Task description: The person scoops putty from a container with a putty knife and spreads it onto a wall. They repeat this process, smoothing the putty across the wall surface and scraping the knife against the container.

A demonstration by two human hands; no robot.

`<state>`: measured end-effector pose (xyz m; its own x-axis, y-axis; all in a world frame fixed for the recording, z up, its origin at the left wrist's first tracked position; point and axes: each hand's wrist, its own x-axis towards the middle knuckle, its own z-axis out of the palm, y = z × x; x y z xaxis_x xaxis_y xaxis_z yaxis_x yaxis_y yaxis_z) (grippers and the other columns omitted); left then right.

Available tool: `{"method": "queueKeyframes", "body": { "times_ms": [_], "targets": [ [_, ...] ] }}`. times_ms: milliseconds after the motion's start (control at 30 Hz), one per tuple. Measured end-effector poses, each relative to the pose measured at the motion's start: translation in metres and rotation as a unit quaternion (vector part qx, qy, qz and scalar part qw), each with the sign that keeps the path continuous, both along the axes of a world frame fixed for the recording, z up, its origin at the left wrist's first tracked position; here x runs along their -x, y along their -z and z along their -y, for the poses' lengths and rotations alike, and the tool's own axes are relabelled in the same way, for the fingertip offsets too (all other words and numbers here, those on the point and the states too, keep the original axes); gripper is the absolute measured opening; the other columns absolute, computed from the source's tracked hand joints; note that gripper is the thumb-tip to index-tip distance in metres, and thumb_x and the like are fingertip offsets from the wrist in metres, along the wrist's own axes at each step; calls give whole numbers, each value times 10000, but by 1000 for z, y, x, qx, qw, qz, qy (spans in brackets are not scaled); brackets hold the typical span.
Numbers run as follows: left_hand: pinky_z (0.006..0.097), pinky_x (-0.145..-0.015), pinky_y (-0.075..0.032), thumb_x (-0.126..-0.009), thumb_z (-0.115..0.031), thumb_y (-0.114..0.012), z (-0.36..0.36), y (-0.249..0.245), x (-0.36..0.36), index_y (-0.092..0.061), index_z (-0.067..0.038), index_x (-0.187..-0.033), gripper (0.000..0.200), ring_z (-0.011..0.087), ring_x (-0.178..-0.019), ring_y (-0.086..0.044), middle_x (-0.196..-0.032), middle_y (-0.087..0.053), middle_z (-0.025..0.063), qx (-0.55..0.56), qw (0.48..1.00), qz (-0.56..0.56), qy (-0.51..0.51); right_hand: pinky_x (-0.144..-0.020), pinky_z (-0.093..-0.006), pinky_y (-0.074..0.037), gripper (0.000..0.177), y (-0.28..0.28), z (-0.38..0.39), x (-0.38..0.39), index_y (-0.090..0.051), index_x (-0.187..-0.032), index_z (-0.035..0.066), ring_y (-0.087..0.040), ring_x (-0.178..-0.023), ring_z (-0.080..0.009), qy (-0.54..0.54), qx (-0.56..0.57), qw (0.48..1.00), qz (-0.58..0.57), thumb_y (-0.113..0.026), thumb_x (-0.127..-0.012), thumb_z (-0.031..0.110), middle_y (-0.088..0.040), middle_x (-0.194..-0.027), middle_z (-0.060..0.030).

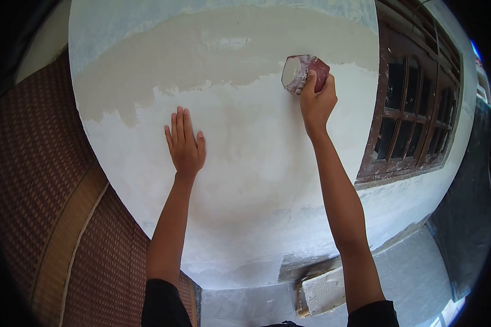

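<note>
My right hand (318, 103) grips a dark red, angular putty spreader (322, 68) up against the wall, thumb on its near face. A thick pale lump of putty (293, 72) covers the spreader's left side, with white smears across its middle. Lower and to the left, my left hand (185, 144) lies flat on the wall with fingers stretched out, holding nothing. The white wall (245, 163) fills the middle of the view. Across its upper part runs a broad beige-grey band of putty (174, 54) with a ragged lower edge, above both hands.
On the right is a brown wooden window (409, 109) with dark panes, splashed white. Woven brown matting (43, 152) lines the left side. A putty-coated tray (324, 291) sits at the wall's foot on grey floor tiles (245, 308). A dark panel (469, 201) stands far right.
</note>
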<state>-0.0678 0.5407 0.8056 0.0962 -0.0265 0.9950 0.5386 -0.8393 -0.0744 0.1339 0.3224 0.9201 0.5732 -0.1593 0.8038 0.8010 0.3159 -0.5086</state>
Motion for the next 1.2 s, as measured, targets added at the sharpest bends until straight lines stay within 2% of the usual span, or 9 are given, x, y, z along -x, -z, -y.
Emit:
{"method": "queueKeyframes", "body": {
  "times_ms": [100, 300, 433, 567, 767, 867, 1000, 1100, 1200],
  "targets": [
    [509, -1223, -129, -972, -192, -448, 1, -1, -1, -336, -7, -1541, 609, 297, -1512, -262, -1607, -339, 140, 4, 1000, 3, -1, -684, -297, -475, 273, 0, 3, -4, -567, -980, -3, -555, -754, -128, -83, -73, 994, -23, -584, -1016, 267, -584, -897, -104],
    [507, -1224, -129, -971, -184, -449, 3, 0, 0, -334, -8, -1543, 609, 296, -1512, -262, -1611, -332, 137, 8, 1000, -2, 3, -745, -383, -422, 253, -9, -31, 32, -577, -1003, -1, -489, -793, -254, -4, 52, 986, 158, -595, -1002, 252, -540, -792, -122],
    [505, -1224, -133, -971, -185, -455, 2, 0, 1, -332, -10, -1544, 611, 292, -1513, -260, -1612, -331, 132, 10, 1000, -5, 3, -756, -405, -429, 252, -13, -34, 18, -577, -1015, -19, -530, -806, -300, 41, 47, 982, 177, -591, -988, 232, -610, -832, -171],
    [504, -1224, -135, -971, -186, -458, 2, 0, 1, -329, -13, -1545, 614, 289, -1513, -258, -1614, -329, 127, 11, 1000, -3, 6, -731, -424, -497, 277, -9, -5, -21, -585, -1022, -22, -619, -790, -322, 22, 36, 996, 73, -604, -987, 252, -649, -897, -198],
    [505, -1225, -130, -972, -187, -458, 2, 0, 1, -314, -17, -1552, 621, 287, -1515, -253, -1619, -317, 124, 12, 1000, -4, 4, -718, -297, -474, 247, 10, 28, -45, -586, -1015, 1, -580, -780, -132, -4, 11, 1000, -5, -578, -1023, 248, -645, -914, -87],
    [528, -1224, -107, -994, -182, -424, 2, 0, 1, -270, -27, -1566, 612, 309, -1522, -216, -1633, -270, 134, 21, 999, -15, 22, -807, -269, -477, 248, 34, 42, -72, -577, -1120, 31, -569, -944, -88, -216, -87, 972, -38, -550, -1051, 268, -628, -1066, -18],
    [533, -1223, -108, -1009, -186, -418, 12, 4, 0, -265, -57, -1575, 600, 314, -1521, -216, -1641, -255, 125, 59, 997, -15, 39, -951, -322, -529, 329, 78, 83, -71, -551, -1312, 81, -611, -1115, -147, -334, -92, 925, -154, -575, -1038, 263, -619, -1226, -40],
    [538, -1220, -130, -1023, -184, -430, 39, 21, -4, -316, -78, -1554, 553, 322, -1502, -258, -1610, -318, 119, 99, 988, 10, 120, -929, -332, -550, 341, 117, 118, -73, -546, -1337, 103, -624, -1122, -159, -334, -69, 915, -217, -581, -1035, 258, -617, -1255, -45],
    [520, -1185, -246, -1016, -151, -478, 79, 61, -15, -458, -47, -1448, 444, 327, -1410, -399, -1474, -495, 124, 130, 956, -3, 261, -943, -352, -550, 340, 164, 155, -84, -547, -1325, 92, -629, -1124, -170, -336, -55, 909, -240, -585, -1031, 258, -627, -1245, -46]
  ]
}}
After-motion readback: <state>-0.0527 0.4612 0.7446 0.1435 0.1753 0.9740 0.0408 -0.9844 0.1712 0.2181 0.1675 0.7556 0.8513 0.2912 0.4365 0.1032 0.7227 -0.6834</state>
